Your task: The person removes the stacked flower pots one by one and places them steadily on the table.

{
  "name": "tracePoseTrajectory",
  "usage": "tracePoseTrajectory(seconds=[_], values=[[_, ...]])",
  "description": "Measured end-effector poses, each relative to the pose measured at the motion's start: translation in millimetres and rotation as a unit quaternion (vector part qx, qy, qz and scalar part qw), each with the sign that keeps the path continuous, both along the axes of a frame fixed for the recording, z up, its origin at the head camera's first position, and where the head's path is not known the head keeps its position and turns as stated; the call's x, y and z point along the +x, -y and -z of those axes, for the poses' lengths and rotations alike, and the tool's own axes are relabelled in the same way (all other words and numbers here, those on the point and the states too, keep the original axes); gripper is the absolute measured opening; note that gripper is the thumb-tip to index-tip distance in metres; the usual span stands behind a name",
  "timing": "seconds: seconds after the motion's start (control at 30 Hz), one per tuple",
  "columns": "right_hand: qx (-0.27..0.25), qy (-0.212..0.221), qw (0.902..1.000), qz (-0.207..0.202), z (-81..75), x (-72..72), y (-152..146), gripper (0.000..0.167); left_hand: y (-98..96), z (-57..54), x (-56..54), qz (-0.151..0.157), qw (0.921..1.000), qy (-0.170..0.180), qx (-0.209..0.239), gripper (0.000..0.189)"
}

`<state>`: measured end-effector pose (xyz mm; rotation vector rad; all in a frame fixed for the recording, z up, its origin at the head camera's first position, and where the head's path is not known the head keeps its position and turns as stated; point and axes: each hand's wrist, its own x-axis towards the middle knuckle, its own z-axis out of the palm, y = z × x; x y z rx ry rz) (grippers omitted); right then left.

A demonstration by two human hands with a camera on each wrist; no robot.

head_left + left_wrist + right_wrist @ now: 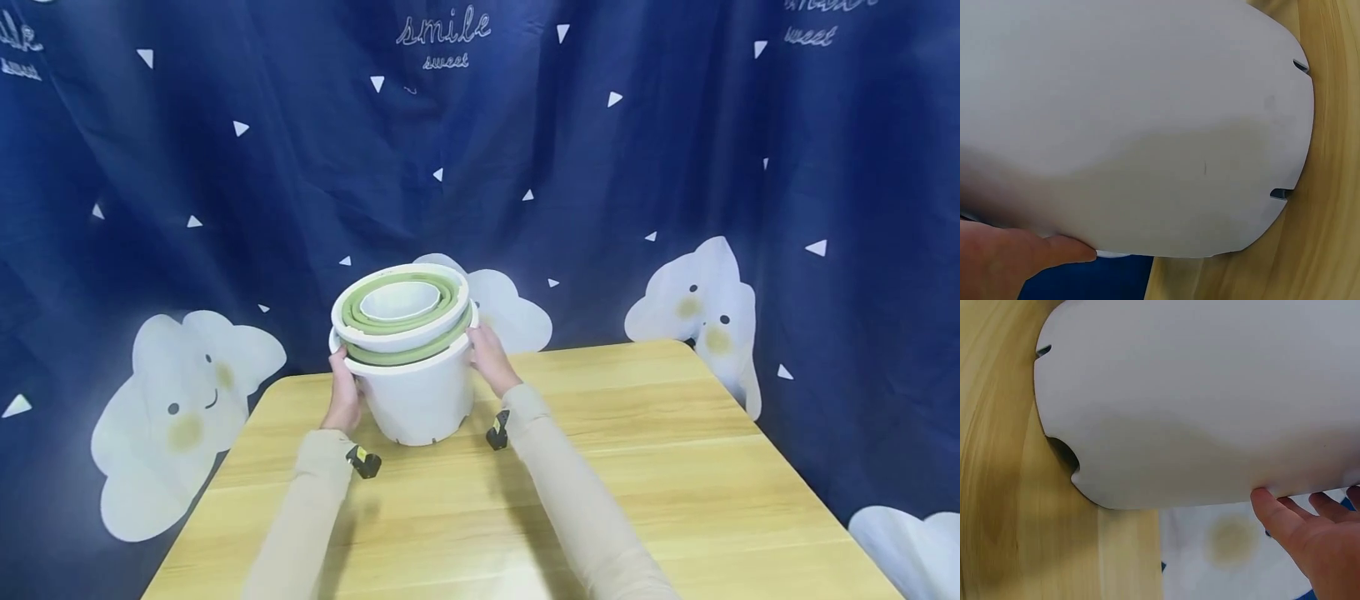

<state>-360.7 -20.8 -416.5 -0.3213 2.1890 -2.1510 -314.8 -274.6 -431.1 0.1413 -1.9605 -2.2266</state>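
Note:
A large white bucket (pixel 416 404) is near the back left part of the wooden table, held between both hands. Nested in its mouth sits a collapsible bucket with a white rim (pixel 397 342) and green folded rings (pixel 354 317). My left hand (pixel 344 396) grips the white bucket's left side just under the rim, thumb near the top edge. On the opposite side my right hand (pixel 492 360) holds it by the rim. Fingers of the right hand (pixel 1316 540) lie along the wall in the right wrist view. Small notches cut the bucket's bottom edge (pixel 1282 193).
The wooden table (pixel 637 467) extends to the right and front of the bucket. Behind it hangs a dark blue curtain (pixel 300 167) with white clouds and triangles. A small black camera (pixel 363 461) is strapped at the left wrist, another (pixel 498 430) at the right.

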Motion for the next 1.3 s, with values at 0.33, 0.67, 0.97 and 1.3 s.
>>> tracePoseTrajectory(seconds=[0.33,0.67,0.97,1.3], values=[[-0.016,0.028,0.9995,-0.001,0.9,3.3,-7,0.062,-5.6,4.1,-2.5,0.003,0.9999,0.014,0.0,0.07],[-0.019,0.034,0.9992,0.003,6.8,3.9,-3,0.064,0.9,11.3,-0.4,0.015,0.9997,0.02,0.0,0.071],[-0.022,0.041,0.9989,0.002,3.0,3.7,-1,0.065,14.4,0.2,-4.0,0.041,0.9977,0.038,-0.038,0.072],[-0.029,0.053,0.9981,0.014,3.9,0.4,-11,0.064,38.2,-31.2,-14.9,-0.052,0.9194,0.02,-0.389,0.068]])
